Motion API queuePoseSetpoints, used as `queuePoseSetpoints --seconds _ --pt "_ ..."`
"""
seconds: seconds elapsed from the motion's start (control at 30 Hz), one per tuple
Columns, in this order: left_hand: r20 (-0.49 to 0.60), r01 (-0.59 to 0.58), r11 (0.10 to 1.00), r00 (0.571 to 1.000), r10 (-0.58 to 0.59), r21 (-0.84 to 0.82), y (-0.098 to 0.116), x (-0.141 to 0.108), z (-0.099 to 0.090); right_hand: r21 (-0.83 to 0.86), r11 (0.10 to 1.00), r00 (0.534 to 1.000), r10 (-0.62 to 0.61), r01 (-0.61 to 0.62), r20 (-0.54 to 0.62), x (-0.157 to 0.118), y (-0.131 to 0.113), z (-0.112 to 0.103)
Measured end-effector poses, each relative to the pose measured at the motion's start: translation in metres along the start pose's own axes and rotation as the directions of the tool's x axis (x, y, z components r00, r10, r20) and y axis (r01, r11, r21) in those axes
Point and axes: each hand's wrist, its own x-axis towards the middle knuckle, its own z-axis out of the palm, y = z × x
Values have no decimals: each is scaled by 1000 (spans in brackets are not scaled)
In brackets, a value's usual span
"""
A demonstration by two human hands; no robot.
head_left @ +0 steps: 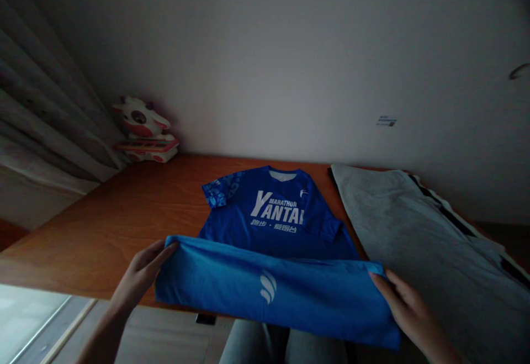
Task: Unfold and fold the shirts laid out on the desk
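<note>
Currently, the blue shirt (236,223) lies front up on the table (136,204), chest spread flat. Left hand (143,270) and right hand (408,300) each pinch an upper corner of the lighter blue panel (314,292) (probably the shirt's lower part), held stretched, not laid down.

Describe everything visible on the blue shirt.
The blue shirt lies face up on the wooden table, collar away from the wearer. The fabric looks thin and smooth, with a pale inner neck. White print reads "MARATHON YANTAI" above a line of Chinese characters; a small white logo sits on the chest. One short sleeve is patterned, the other looks plain. A lighter blue band with a white swirl, apparently its lower part, is raised and stretched between left hand and right hand.
</note>
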Motion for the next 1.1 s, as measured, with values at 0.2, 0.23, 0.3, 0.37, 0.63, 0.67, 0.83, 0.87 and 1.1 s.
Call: queuePoseSetpoints --seconds 0.2,0.23,0.3,0.37,0.63,0.67,0.83,0.87,1.1 --pt "184 -406 867 912 366 290 -6 33 65 -382 852 894 -432 359 -123 30 19 52" --pt "220 -469 824 882 416 317 -12 33 68 -418 806 855 -505 419 -118 31 23 59" --pt "247 -526 762 850 465 377 -25 27 65 -477 729 789 -605 492 -111 30 28 70" --pt "232 -531 725 846 480 439 -40 16 54 -507 691 755 -646 515 -113 26 31 77" --pt "153 -526 606 816 557 597 -64 -5 23 -427 686 765 -644 589 19 17 -1 72" --pt "149 -522 600 816 559 606 -57 0 26 -414 690 766 -643 594 26 24 -10 72" --pt "164 -506 629 838 521 590 -3 33 78 -496 609 743 -659 619 118 64 -46 85" --pt "184 -515 641 839 512 569 8 40 91 -532 588 749 -647 610 144 70 -50 91" --pt "225 -534 722 844 487 439 33 83 146 -584 549 785 -550 598 286 100 -72 109"
